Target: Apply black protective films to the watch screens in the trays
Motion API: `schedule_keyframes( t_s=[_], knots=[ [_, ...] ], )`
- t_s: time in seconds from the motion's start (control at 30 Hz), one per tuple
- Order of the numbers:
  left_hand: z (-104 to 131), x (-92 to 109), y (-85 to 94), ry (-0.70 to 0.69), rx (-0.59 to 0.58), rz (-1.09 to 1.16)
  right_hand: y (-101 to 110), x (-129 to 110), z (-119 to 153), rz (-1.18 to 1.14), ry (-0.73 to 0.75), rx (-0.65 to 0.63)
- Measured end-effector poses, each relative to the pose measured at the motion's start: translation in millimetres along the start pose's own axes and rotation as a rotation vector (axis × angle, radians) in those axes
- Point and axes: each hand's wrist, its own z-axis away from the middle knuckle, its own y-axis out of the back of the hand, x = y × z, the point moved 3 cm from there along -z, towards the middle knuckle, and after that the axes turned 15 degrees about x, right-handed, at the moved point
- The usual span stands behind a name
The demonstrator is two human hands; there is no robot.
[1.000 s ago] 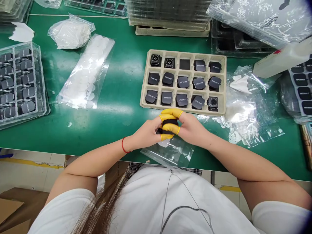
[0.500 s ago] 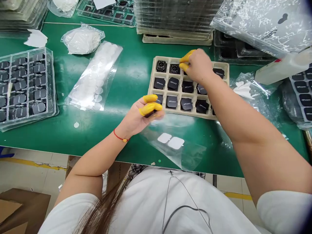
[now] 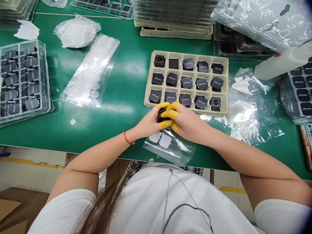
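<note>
My left hand and my right hand meet just in front of the beige tray, with yellow finger cots on several fingertips. Between them they grip a black square smartwatch body, partly covered by the fingers. In the tray, most compartments hold similar black watch bodies with a printed face up. Two, a back-left watch body and a front-right watch body, show a round sensor. One back-row compartment shows only a flat dark square. A clear bag with white square stickers lies under my hands.
To the left are a filled clear tray, a sheet of round clear stickers and a bagged white bundle. Stacked trays stand behind. On the right are a plastic bottle and crumpled clear bags.
My right hand has come back from the tray's back row to my left hand. The watch body in the second back-row compartment is gone from there. The view has shifted slightly.
</note>
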Motion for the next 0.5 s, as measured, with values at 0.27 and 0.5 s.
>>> schedule_keyframes(
  t_s=[0.27,0.5],
  knots=[
    [10.7,-5.0,-7.1,-0.21,-0.012,-0.26,1.1,39.2,16.5,-0.262,-0.442,0.215],
    [9.0,-9.6,-13.0,-0.174,0.025,-0.252,5.1,4.2,23.5,0.031,-0.008,0.383]
  ],
)
